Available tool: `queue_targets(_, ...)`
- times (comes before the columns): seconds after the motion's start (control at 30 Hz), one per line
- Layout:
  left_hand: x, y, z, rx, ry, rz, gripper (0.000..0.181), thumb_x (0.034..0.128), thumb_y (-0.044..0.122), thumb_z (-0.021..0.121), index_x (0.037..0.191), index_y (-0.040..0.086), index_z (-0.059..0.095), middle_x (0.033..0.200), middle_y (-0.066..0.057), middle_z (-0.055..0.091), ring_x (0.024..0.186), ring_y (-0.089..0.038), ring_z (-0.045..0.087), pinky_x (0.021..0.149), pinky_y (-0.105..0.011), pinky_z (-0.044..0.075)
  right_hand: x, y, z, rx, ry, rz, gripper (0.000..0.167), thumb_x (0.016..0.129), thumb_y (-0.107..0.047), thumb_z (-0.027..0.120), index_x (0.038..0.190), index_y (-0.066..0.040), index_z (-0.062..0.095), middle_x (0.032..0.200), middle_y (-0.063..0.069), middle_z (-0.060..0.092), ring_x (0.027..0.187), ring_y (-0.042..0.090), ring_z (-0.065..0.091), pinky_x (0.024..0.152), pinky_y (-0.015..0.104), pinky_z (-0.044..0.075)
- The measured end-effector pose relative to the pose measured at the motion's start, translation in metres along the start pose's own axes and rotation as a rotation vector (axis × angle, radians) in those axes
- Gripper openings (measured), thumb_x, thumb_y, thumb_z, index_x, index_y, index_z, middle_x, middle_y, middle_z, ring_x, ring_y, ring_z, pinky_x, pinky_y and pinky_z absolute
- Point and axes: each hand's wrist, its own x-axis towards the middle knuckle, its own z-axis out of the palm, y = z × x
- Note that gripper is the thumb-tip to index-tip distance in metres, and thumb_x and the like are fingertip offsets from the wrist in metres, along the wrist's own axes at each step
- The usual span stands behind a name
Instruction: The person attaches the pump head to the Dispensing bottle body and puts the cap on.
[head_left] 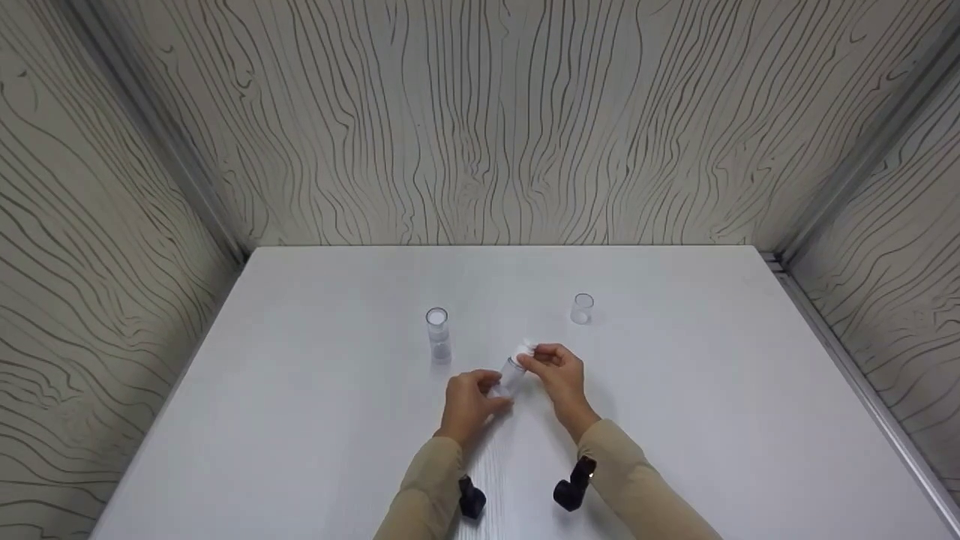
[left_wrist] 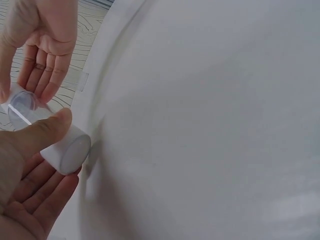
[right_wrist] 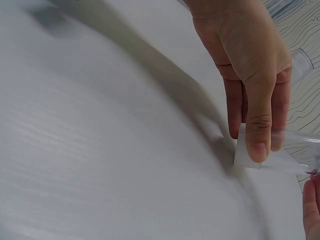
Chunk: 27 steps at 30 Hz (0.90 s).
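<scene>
Between the two hands a small clear cylindrical bottle point(head_left: 512, 375) with a white top point(head_left: 524, 350) is held tilted above the white table. My left hand point(head_left: 469, 405) grips the bottle's lower part; in the left wrist view its thumb lies along the bottle point(left_wrist: 70, 145) with the fingers beneath. The right hand point(head_left: 559, 379) pinches the white top between thumb and fingers. A second clear bottle point(head_left: 439, 346) with white inside stands upright, beyond and left of the hands. Farther right is a short clear cap point(head_left: 582, 309), its round rim facing up.
The white table point(head_left: 300, 420) runs back to a wood-grain patterned panel point(head_left: 480, 135), with similar panels on both sides. Dark cameras sit at the left wrist point(head_left: 471, 499) and the right wrist point(head_left: 574, 486), close above the table.
</scene>
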Motion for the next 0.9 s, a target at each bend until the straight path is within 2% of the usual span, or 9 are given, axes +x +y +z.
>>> queue_targets(0.27, -0.001, 0.001, 0.0, 0.023, 0.003, -0.026, 0.037, 0.0685, 0.008, 0.084, 0.102, -0.001, 0.073, 0.095, -0.012, 0.076, 0.085, -0.018, 0.069, 0.075, -0.027, 0.057, 0.002, 0.001, -0.004, -0.023, -0.053, -0.006, 0.024, 0.077, -0.003, 0.076, 0.097, 0.002, 0.064, 0.082, -0.008, 0.068, 0.078, 0.003, 0.064, 0.071, 0.016, 0.052)
queue_targets(0.53, 0.0, 0.001, 0.001, -0.005, -0.004, -0.053, 0.037, 0.0686, 0.008, 0.084, 0.103, -0.001, 0.072, 0.095, -0.011, 0.075, 0.084, -0.016, 0.069, 0.076, -0.029, 0.058, 0.006, 0.003, -0.019, 0.0, -0.119, -0.021, 0.032, 0.078, 0.0, 0.075, 0.106, 0.008, 0.063, 0.09, -0.003, 0.072, 0.082, 0.004, 0.067, 0.075, 0.017, 0.057)
queue_targets(0.67, 0.0, 0.002, 0.001, -0.011, -0.011, -0.078, 0.038, 0.0689, 0.008, 0.084, 0.104, 0.0, 0.072, 0.096, -0.011, 0.075, 0.085, -0.016, 0.069, 0.078, -0.03, 0.058, 0.012, 0.005, -0.026, -0.01, -0.092, -0.01, 0.033, 0.08, 0.002, 0.073, 0.109, 0.011, 0.06, 0.09, 0.0, 0.072, 0.08, 0.003, 0.067, 0.074, 0.016, 0.057)
queue_targets(0.9, 0.0, 0.0, 0.002, -0.004, 0.0, -0.046, 0.038, 0.0672, 0.007, 0.085, 0.102, -0.002, 0.072, 0.096, -0.013, 0.075, 0.086, -0.019, 0.071, 0.078, -0.029, 0.058, 0.023, 0.005, -0.034, -0.087, 0.021, 0.039, 0.035, 0.083, -0.002, 0.071, 0.114, 0.01, 0.059, 0.086, -0.002, 0.067, 0.076, 0.002, 0.064, 0.071, 0.014, 0.055)
